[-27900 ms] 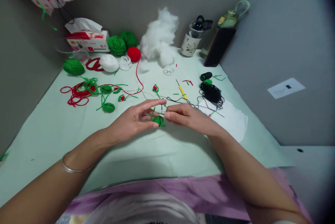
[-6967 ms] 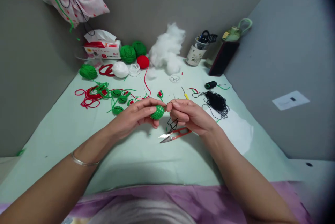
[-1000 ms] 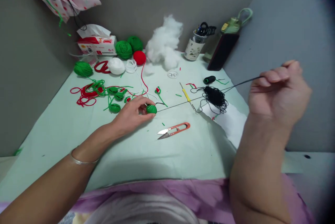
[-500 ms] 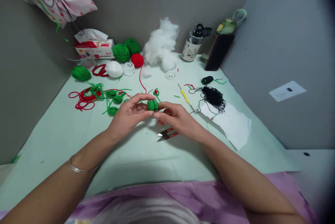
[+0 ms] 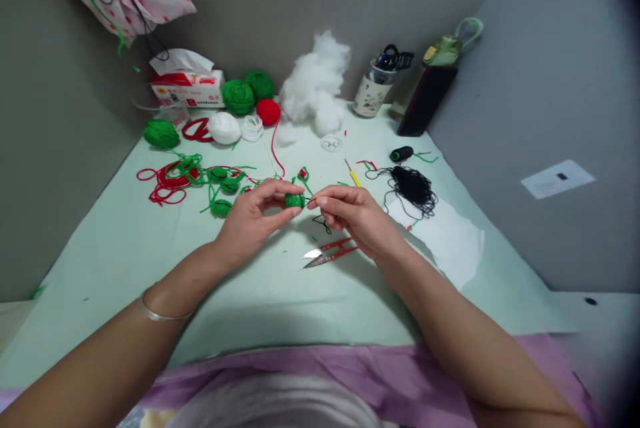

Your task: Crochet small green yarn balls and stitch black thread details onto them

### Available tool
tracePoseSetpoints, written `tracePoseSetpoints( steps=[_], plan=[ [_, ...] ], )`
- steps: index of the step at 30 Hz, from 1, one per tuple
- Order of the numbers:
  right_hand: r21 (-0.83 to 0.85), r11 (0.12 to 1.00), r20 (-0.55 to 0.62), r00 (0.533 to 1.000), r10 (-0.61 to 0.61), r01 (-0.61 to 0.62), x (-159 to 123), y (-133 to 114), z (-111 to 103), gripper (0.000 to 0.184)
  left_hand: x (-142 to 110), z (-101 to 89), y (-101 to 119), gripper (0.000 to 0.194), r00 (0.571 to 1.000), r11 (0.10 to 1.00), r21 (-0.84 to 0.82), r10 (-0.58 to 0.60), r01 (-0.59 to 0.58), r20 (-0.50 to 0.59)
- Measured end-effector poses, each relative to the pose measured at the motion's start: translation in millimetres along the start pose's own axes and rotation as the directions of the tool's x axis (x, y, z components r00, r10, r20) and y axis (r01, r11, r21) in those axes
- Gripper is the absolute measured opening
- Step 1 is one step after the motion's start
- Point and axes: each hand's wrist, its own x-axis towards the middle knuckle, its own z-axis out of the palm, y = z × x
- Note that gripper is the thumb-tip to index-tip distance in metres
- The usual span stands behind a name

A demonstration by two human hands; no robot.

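My left hand (image 5: 253,215) pinches a small green crocheted ball (image 5: 295,201) between thumb and fingers, a little above the table. My right hand (image 5: 347,215) is closed just to the right of the ball, its fingertips pinching a thin needle with black thread; a loop of the black thread (image 5: 323,223) hangs under the fingers. Red-handled thread snips (image 5: 330,254) lie on the pale green table (image 5: 280,288) just below my right hand.
Green and red crocheted pieces and loose yarn (image 5: 193,178) lie at the left. Yarn balls (image 5: 239,96), a tissue box (image 5: 187,85), white stuffing (image 5: 315,85) and a cup of tools (image 5: 373,88) line the back. A black thread tangle (image 5: 413,186), white sheet (image 5: 447,238) and yellow hook (image 5: 353,176) lie right.
A second ago my right hand was raised far to the right, pulling the black thread taut from the ball. It has come back down beside the ball, which my left hand has lifted slightly.
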Motion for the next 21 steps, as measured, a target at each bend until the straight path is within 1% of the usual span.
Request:
tracePoseSetpoints(
  steps=[2, 5, 7, 8, 9, 11, 13, 15, 18, 20, 21],
  plan=[
    [-0.009, 1.0, -0.023, 1.0, -0.016, 0.016, -1, -1, 0, 0.02, 0, 0.1, 0, 0.023, 0.999, 0.997, 0.067, 0.047, -0.047, 0.003],
    [-0.01, 1.0, -0.049, 0.999, -0.016, 0.015, -1, -3, -2, 0.021, 0, 0.1, 1, 0.021, 0.995, 0.986, 0.131, 0.095, -0.099, 0.035],
    [-0.009, 1.0, -0.061, 0.998, -0.012, 0.012, -1, -4, -4, 0.021, 0, 0.5, 2, 0.018, 0.993, 0.981, 0.156, 0.108, -0.114, 0.049],
    [-0.017, 1.0, -0.048, 0.999, -0.009, 0.008, -1, -5, -5, 0.021, 0, 0.8, 2, 0.018, 0.994, 0.983, 0.152, 0.098, -0.105, 0.053],
    [-0.031, 0.999, -0.023, 1.0, -0.007, 0.007, -1, -6, -6, 0.021, 0, 1.0, 1, 0.017, 0.996, 0.988, 0.131, 0.072, -0.079, 0.056],
    [-0.076, 0.997, 0.033, 0.999, -0.026, 0.028, -2, -9, -10, 0.021, 1, 1.1, 0, 0.02, 0.998, 0.999, 0.046, -0.022, 0.019, 0.066],
    [-0.139, 0.985, 0.041, 0.994, -0.097, 0.102, -4, -12, -14, 0.022, 2, 0.6, -1, 0.022, 0.989, 0.989, -0.072, -0.127, 0.132, 0.079],
    [-0.205, 0.956, -0.029, 0.975, -0.219, 0.208, -6, -16, -18, 0.023, 3, -0.6, -1, 0.022, 0.977, 0.96, -0.186, -0.195, 0.208, 0.086],
    [-0.284, 0.901, -0.148, 0.913, -0.38, 0.328, -9, -20, -20, 0.024, 5, -3.0, 2, 0.023, 0.965, 0.912, -0.317, -0.252, 0.261, 0.07],
    [-0.297, 0.885, -0.188, 0.886, -0.424, 0.36, -11, -22, -19, 0.032, 5, -4.2, 5, 0.028, 0.958, 0.886, -0.367, -0.281, 0.282, 0.058],
    [-0.29, 0.885, -0.191, 0.884, -0.426, 0.364, -11, -21, -17, 0.032, 6, -4.5, 6, 0.031, 0.955, 0.875, -0.387, -0.292, 0.29, 0.057]
  ],
)
